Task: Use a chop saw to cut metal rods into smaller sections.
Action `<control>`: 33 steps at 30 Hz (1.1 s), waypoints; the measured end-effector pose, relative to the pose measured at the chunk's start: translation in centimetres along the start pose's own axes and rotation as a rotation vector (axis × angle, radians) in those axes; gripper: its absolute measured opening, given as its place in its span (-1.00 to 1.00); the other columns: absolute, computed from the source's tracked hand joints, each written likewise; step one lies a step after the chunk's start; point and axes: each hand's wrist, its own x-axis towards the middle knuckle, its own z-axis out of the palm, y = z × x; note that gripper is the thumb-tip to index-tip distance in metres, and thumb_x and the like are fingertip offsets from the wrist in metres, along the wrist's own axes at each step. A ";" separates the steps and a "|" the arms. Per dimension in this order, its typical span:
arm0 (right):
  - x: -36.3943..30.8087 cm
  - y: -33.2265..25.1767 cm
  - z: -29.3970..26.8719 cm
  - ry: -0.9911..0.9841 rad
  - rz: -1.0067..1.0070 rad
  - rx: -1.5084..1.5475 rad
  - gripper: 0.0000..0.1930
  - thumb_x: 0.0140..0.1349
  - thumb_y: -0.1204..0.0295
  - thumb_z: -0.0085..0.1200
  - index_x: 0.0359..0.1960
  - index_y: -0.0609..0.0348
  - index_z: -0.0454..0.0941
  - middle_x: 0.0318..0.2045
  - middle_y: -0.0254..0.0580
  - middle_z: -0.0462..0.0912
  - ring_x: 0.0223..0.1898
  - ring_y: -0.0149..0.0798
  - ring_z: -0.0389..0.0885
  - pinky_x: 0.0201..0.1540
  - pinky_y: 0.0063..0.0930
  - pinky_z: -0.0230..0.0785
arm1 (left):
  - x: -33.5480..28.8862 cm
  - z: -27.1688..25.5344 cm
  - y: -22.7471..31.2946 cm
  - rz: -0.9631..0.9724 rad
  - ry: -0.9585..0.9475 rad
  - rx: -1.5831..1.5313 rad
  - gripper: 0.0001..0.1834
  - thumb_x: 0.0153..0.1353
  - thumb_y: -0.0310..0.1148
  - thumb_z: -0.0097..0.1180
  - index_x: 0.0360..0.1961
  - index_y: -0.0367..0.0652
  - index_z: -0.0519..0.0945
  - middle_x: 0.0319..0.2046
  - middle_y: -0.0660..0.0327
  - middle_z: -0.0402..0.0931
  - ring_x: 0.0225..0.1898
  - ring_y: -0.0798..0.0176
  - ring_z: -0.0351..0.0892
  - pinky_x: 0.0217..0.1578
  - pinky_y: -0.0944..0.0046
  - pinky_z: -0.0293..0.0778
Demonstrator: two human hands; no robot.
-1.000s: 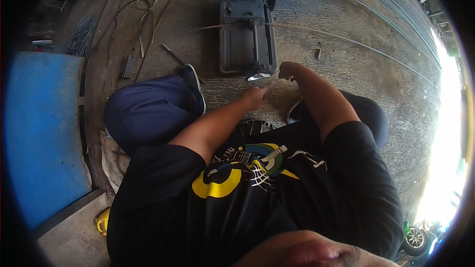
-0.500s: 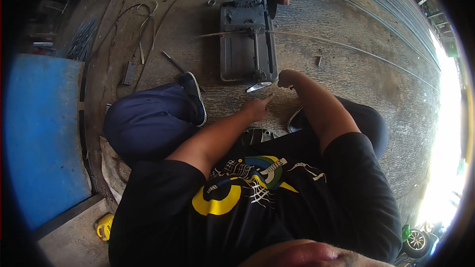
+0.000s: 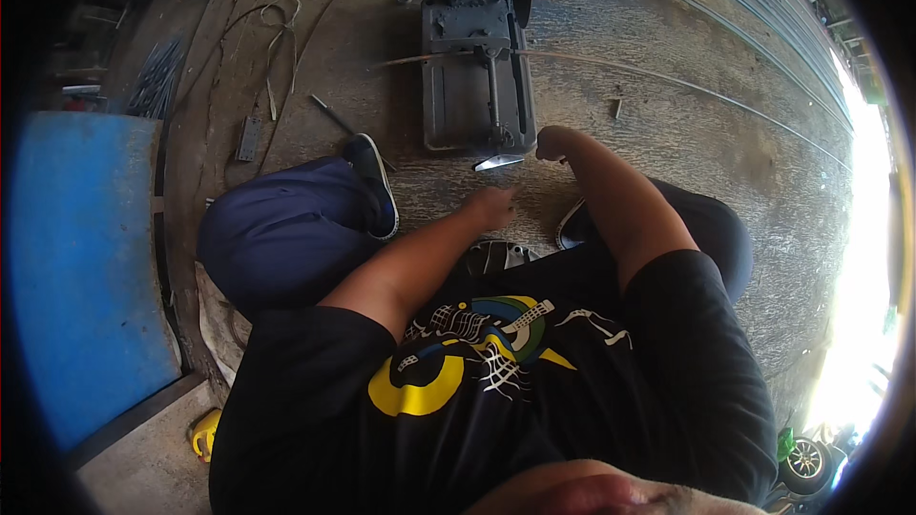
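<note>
A dark metal cut-off saw stands in front of me, its base [image 3: 448,110] flat on the floor and a vise screw [image 3: 494,100] along it. A thin rod [image 3: 611,62] lies across the base through the vise. At the near end sits a shiny metal crank handle [image 3: 499,162]. My left hand [image 3: 490,209] is just below this handle, apart from it, fingers curled in with nothing visible in them. By the base's near right corner is my right hand [image 3: 555,144], fingers bent downward; their undersides are hidden, so any held thing cannot be made out.
Long metal rods [image 3: 725,19] run along the far right. A dark bar [image 3: 334,117] lies beside my left shoe [image 3: 372,186]. Farther left are a looped strap [image 3: 277,48] and a small grey block [image 3: 249,138]. A blue panel [image 3: 86,267] borders the left side; a small metal piece [image 3: 616,109] lies right.
The crank handle has turned slightly and now looks flatter. My left hand's outstretched finger has drawn in. The right hand has shifted slightly, staying beside the base.
</note>
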 end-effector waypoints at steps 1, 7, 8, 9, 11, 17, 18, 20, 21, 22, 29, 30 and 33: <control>0.1 0.0 0.0 -0.002 -0.001 -0.002 -0.69 0.13 0.29 0.12 -0.21 0.30 0.62 -0.34 0.02 0.64 -0.46 -0.10 0.65 -0.46 -0.26 0.57 | -0.1 -0.1 0.7 -0.080 0.042 0.024 -0.33 0.12 -0.13 0.06 0.23 -0.22 0.31 -0.10 -0.10 0.56 -0.12 -0.09 0.58 -0.07 -0.02 0.48; -0.4 -0.3 -0.3 -0.009 0.005 0.000 -0.69 0.15 0.30 0.11 -0.18 0.29 0.61 -0.35 -0.01 0.64 -0.46 -0.10 0.65 -0.46 -0.25 0.57 | -0.1 -0.2 -1.8 -0.463 -0.358 -0.313 -0.40 0.11 -0.10 0.07 0.14 -0.20 0.40 -0.17 -0.14 0.58 -0.13 -0.06 0.59 -0.06 -0.08 0.46; -0.6 -0.4 -0.2 -0.005 -0.003 0.005 -0.69 0.16 0.29 0.10 -0.18 0.28 0.62 -0.35 -0.01 0.64 -0.46 -0.11 0.65 -0.46 -0.24 0.56 | 0.0 0.1 -2.5 -0.563 -0.840 -0.500 -0.40 0.11 -0.08 0.06 0.12 -0.21 0.42 -0.17 -0.15 0.57 -0.17 -0.07 0.60 -0.07 -0.10 0.46; -0.7 -0.3 -0.6 0.002 -0.006 0.004 -0.69 0.16 0.29 0.10 -0.19 0.28 0.62 -0.35 -0.01 0.64 -0.46 -0.11 0.65 -0.46 -0.23 0.56 | 0.2 0.6 -2.7 -0.547 -0.894 -0.534 -0.40 0.11 -0.08 0.06 0.12 -0.21 0.42 -0.17 -0.15 0.57 -0.17 -0.07 0.60 -0.07 -0.10 0.46; -0.6 -0.3 -0.8 0.010 0.001 0.007 -0.69 0.17 0.28 0.10 -0.19 0.28 0.62 -0.34 -0.01 0.64 -0.45 -0.11 0.65 -0.46 -0.22 0.56 | 0.0 1.4 -2.6 -0.401 -0.881 -0.139 -0.45 0.12 -0.07 0.01 0.06 -0.22 0.48 -0.17 -0.09 0.59 -0.21 -0.10 0.61 -0.09 -0.08 0.47; 0.2 -0.2 -0.2 -0.020 -0.022 -0.030 -0.68 0.17 0.27 0.10 -0.17 0.28 0.61 -0.32 0.00 0.64 -0.45 -0.11 0.65 -0.47 -0.24 0.56 | -0.4 -1.7 1.7 -0.081 0.146 0.059 -0.26 0.13 -0.09 0.03 0.31 -0.14 0.19 -0.18 -0.10 0.58 -0.17 -0.10 0.61 -0.09 -0.05 0.49; 0.3 -0.1 -0.3 -0.018 -0.021 -0.037 -0.68 0.17 0.27 0.10 -0.17 0.28 0.61 -0.32 0.00 0.64 -0.44 -0.11 0.65 -0.47 -0.24 0.56 | -0.6 -2.2 2.2 -0.092 0.134 0.050 -0.26 0.13 -0.09 0.03 0.31 -0.14 0.19 -0.18 -0.10 0.58 -0.17 -0.10 0.61 -0.09 -0.05 0.49; 0.3 0.0 -0.4 -0.012 -0.027 -0.031 -0.68 0.17 0.27 0.10 -0.17 0.27 0.61 -0.31 0.02 0.64 -0.44 -0.10 0.66 -0.46 -0.24 0.57 | -0.9 -2.6 2.6 -0.254 0.086 0.092 -0.13 0.10 -0.11 0.08 0.39 -0.07 -0.01 -0.13 -0.10 0.56 -0.13 -0.09 0.60 -0.09 -0.02 0.50; 0.2 0.0 -0.4 -0.011 -0.028 -0.021 -0.68 0.17 0.27 0.10 -0.17 0.28 0.61 -0.31 0.02 0.64 -0.44 -0.09 0.66 -0.45 -0.24 0.57 | -1.1 -2.3 2.3 -0.263 0.044 0.104 -0.13 0.10 -0.11 0.08 0.39 -0.07 -0.01 -0.13 -0.10 0.56 -0.13 -0.09 0.60 -0.09 -0.02 0.50; 0.1 0.0 -0.4 -0.011 -0.030 -0.010 -0.68 0.17 0.28 0.10 -0.17 0.28 0.61 -0.30 0.03 0.64 -0.44 -0.09 0.66 -0.45 -0.24 0.57 | -1.4 -1.8 1.7 -0.367 0.036 0.041 -0.14 0.09 -0.11 0.10 0.38 -0.05 0.03 -0.11 -0.08 0.56 -0.11 -0.09 0.59 -0.08 0.00 0.50; -0.5 -0.3 -0.8 0.014 -0.063 0.037 -0.71 0.14 0.35 0.06 -0.25 0.37 0.59 -0.42 0.07 0.62 -0.51 -0.06 0.64 -0.50 -0.22 0.53 | -0.9 0.5 -2.2 -0.201 -0.710 0.234 -0.52 0.15 -0.07 0.03 -0.06 -0.20 0.60 -0.20 0.00 0.61 -0.13 -0.08 0.60 -0.11 0.01 0.50; -0.6 -0.3 -0.8 0.009 -0.070 0.013 -0.72 0.14 0.36 0.06 -0.25 0.37 0.59 -0.43 0.07 0.62 -0.51 -0.06 0.64 -0.50 -0.22 0.52 | -0.4 0.0 -1.6 -0.227 -0.398 0.175 -0.44 0.13 -0.11 0.05 0.14 -0.09 0.40 -0.15 0.01 0.60 -0.11 -0.06 0.60 -0.08 0.01 0.49; -0.8 -0.4 -0.9 -0.005 -0.055 0.037 -0.71 0.14 0.35 0.06 -0.25 0.37 0.59 -0.44 0.06 0.62 -0.52 -0.07 0.64 -0.51 -0.23 0.51 | -0.7 -1.8 1.2 -0.204 -0.030 0.136 -0.26 0.12 -0.16 0.03 0.35 0.03 0.16 -0.11 0.01 0.58 -0.10 -0.04 0.59 -0.06 0.01 0.49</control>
